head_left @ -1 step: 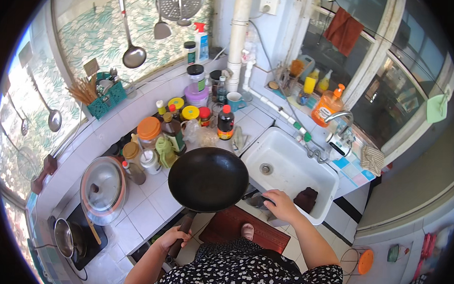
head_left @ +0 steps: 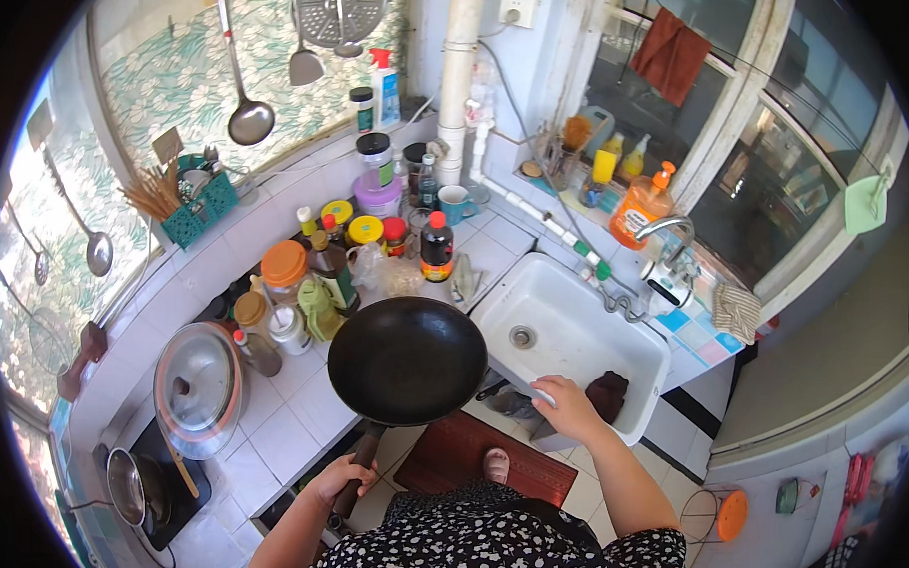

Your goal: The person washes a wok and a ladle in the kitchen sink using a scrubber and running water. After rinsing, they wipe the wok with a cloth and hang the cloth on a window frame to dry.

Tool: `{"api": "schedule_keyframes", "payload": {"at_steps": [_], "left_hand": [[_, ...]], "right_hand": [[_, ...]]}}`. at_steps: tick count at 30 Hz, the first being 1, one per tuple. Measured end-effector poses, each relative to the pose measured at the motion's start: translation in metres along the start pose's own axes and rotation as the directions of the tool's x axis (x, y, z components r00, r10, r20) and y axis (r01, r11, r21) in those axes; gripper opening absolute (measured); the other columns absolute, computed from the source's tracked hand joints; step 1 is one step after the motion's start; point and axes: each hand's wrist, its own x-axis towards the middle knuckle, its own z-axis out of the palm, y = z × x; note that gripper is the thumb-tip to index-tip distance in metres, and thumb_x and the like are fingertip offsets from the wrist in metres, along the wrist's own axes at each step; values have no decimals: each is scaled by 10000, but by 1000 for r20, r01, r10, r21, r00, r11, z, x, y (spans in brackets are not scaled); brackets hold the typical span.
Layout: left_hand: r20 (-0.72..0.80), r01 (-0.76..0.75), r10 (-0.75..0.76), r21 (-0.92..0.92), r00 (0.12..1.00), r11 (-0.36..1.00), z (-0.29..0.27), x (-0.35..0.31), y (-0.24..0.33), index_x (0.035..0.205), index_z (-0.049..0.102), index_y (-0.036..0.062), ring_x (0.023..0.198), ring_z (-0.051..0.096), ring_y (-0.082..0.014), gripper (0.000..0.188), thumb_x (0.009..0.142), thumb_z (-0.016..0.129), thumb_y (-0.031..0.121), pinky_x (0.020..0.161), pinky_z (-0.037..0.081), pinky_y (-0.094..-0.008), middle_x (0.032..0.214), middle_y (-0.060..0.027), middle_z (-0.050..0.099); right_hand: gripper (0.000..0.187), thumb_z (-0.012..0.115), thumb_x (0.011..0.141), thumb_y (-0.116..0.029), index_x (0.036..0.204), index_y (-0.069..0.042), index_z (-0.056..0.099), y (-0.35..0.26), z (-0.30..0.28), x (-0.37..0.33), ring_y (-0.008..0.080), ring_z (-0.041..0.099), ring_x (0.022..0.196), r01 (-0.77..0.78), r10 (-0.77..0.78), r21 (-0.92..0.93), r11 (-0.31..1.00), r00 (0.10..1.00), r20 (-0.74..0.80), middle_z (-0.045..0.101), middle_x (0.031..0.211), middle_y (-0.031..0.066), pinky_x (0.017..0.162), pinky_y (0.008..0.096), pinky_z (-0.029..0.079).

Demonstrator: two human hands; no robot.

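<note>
Small shifts only: the whole scene sits slightly further left in view, and the person's right hand (head_left: 568,408) is a touch further right along the near edge of the white sink (head_left: 572,350). The left hand (head_left: 344,476) keeps its fingers wrapped around the frying pan's handle, so the handling seems no further along. From largest to smallest: a tiled counter (head_left: 294,434) lies left of the sink. On the floor below is a red mat (head_left: 449,454). The black frying pan (head_left: 407,360) is held inside-up between counter and sink; contact with either is unclear. Right-hand fingers: I cannot tell whether they are together or touching the rim. A glass lid (head_left: 199,380) stands further left. An orange-lidded jar (head_left: 283,266) and a red-capped bottle (head_left: 437,245) help crowd the counter behind the pan, probably limiting room. A dark cloth (head_left: 607,394) lies in the sink.
</note>
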Motion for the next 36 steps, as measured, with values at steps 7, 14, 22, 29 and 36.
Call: {"api": "schedule_keyframes", "payload": {"at_steps": [7, 14, 22, 29, 36], "left_hand": [[-136, -27, 16, -80, 991, 996, 48, 49, -8, 933, 483, -1, 501, 500, -159, 268, 686, 583, 26, 481, 422, -259, 669, -67, 509], [-337, -130, 61, -187, 939, 974, 88, 102, -34, 940, 470, -14, 455, 482, -187, 281, 681, 565, 36, 449, 403, -292, 608, -83, 489], [-460, -137, 24, -212, 887, 968, 129, 114, -8, 962, 463, 18, 470, 486, -175, 279, 697, 543, 59, 473, 418, -290, 626, -76, 491], [-450, -128, 16, -220, 893, 967, 128, 119, -10, 962, 478, 5, 474, 486, -172, 272, 704, 547, 56, 476, 419, -291, 632, -73, 488], [-418, -125, 27, -208, 908, 970, 115, 112, -19, 971, 465, -10, 494, 493, -170, 270, 717, 543, 40, 491, 423, -283, 643, -70, 489]], "right_hand": [[274, 532, 879, -234, 1027, -28, 633, 208, -117, -29, 320, 618, 878, -436, 464, 184, 881, 718, -518, 631, 962, 188, 782, 379, 483], [246, 533, 873, -168, 1066, -38, 611, 386, -216, 35, 284, 626, 818, -363, 395, 195, 911, 636, -663, 623, 963, 161, 754, 385, 491], [482, 573, 736, -21, 1177, -214, 585, 435, -264, 123, 239, 513, 1078, -540, 269, -405, 738, 786, -556, 587, 1084, 90, 916, 365, 450], [255, 495, 842, -46, 1064, -78, 616, 485, -301, 115, 236, 587, 944, -296, 458, 350, 889, 573, -680, 601, 1083, 106, 857, 337, 462], [214, 428, 927, -107, 1133, -75, 475, 269, -360, 48, 186, 541, 1041, 547, 453, 743, 386, 589, -670, 560, 1089, 60, 909, 326, 429]]}}
